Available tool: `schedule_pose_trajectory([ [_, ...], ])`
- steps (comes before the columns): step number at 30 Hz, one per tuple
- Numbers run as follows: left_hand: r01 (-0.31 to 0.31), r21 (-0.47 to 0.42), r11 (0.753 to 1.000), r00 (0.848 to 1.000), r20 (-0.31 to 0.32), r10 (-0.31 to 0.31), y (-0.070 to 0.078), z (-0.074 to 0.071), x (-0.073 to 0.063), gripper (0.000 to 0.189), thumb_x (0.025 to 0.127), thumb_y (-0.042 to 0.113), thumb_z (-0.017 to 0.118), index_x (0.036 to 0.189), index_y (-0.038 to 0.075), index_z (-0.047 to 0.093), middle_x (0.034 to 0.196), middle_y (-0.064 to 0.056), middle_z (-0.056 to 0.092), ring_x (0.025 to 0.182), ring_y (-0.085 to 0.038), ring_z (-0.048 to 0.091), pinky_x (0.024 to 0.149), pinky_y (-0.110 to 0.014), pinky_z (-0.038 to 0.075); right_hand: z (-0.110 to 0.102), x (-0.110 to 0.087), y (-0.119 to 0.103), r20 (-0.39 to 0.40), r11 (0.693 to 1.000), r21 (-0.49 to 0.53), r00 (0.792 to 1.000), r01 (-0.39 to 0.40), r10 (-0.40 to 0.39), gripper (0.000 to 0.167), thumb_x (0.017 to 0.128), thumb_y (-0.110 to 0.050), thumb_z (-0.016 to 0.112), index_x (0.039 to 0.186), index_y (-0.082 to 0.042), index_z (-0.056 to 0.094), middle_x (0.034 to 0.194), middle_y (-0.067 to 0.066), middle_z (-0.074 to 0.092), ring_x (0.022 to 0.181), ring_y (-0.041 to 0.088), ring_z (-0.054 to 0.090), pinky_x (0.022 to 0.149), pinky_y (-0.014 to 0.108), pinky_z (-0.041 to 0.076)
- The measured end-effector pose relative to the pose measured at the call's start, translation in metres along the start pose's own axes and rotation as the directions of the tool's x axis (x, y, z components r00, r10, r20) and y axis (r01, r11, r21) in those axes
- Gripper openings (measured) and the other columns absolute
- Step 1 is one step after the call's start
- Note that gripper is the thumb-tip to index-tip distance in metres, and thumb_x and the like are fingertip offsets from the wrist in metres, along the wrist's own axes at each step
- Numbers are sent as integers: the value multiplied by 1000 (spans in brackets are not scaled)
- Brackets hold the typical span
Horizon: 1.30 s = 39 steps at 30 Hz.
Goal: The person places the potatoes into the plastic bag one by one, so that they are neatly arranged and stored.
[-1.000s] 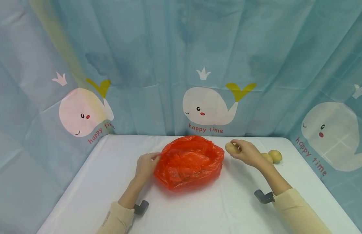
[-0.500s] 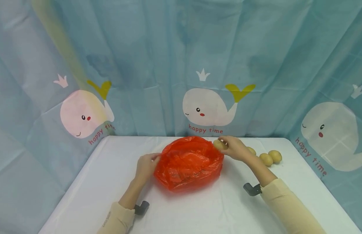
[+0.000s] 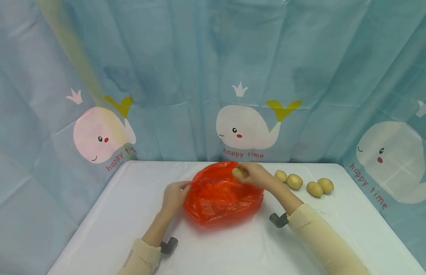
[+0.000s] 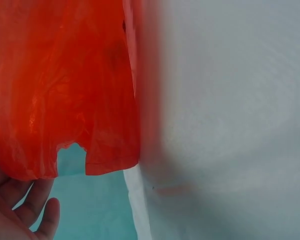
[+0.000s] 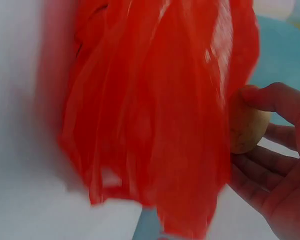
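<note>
From where I stand, a smooth yellowish-brown oval potato [image 3: 238,174] sits between the thumb and fingers of the right hand [image 3: 256,177], which pinches it at the far right rim of a crumpled, translucent red plastic bag [image 3: 216,194]. That forearm slants in from the near right. The left hand [image 3: 174,196] pinches the bag's left edge, its forearm angled forward. Four more potatoes [image 3: 295,181] lie to the right on the white-covered table [image 3: 230,252].

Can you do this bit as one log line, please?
left hand: holds red bag by its rim | right hand: holds potato at bag mouth | white table: four more potatoes
</note>
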<state>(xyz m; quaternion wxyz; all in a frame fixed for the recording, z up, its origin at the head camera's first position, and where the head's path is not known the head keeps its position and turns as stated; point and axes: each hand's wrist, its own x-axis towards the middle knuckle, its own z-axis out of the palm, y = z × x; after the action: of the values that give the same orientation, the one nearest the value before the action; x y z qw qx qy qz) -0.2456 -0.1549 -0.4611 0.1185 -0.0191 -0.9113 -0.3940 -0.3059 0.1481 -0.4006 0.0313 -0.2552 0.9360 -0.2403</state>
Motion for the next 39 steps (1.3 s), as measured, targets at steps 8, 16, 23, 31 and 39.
schedule_pose_trajectory([
  [8,0,9,1000,1000,5,0,1,0,0,27,96,23,59,114,8,73,109,-10,74,106,-29,68,93,-46,56,23,19,-18,66,999,-17,997,36,-35,31,86,-20,70,116,-13,65,96,0,64,89,15,56,78,28,52],
  [16,-5,21,1000,1000,2,5,4,-3,2,28,96,23,59,114,7,73,109,-11,74,105,-29,68,93,-46,56,45,41,-32,132,997,52,989,57,-63,27,87,-24,71,113,-18,65,88,-5,62,87,13,58,80,27,54],
  [23,5,-5,1000,1000,11,-5,1,-3,0,29,96,25,59,114,8,73,110,-11,74,106,-30,68,93,-46,56,70,48,-38,205,984,179,978,-14,-23,18,90,-34,68,106,-25,64,86,-7,66,88,13,61,77,26,55],
  [31,-25,21,999,1000,9,25,0,-3,0,27,95,22,60,114,6,73,110,-13,74,107,-31,68,92,-46,56,88,60,-42,211,984,179,977,-24,-14,15,92,-35,65,104,-26,63,82,-8,65,84,13,61,73,25,55],
  [39,-26,17,1000,1000,1,26,0,-3,0,27,95,22,60,113,6,73,110,-12,74,108,-31,68,92,-47,56,100,65,-45,197,979,188,980,-74,36,22,90,-35,68,110,-26,64,85,-10,67,84,14,63,75,28,58],
])
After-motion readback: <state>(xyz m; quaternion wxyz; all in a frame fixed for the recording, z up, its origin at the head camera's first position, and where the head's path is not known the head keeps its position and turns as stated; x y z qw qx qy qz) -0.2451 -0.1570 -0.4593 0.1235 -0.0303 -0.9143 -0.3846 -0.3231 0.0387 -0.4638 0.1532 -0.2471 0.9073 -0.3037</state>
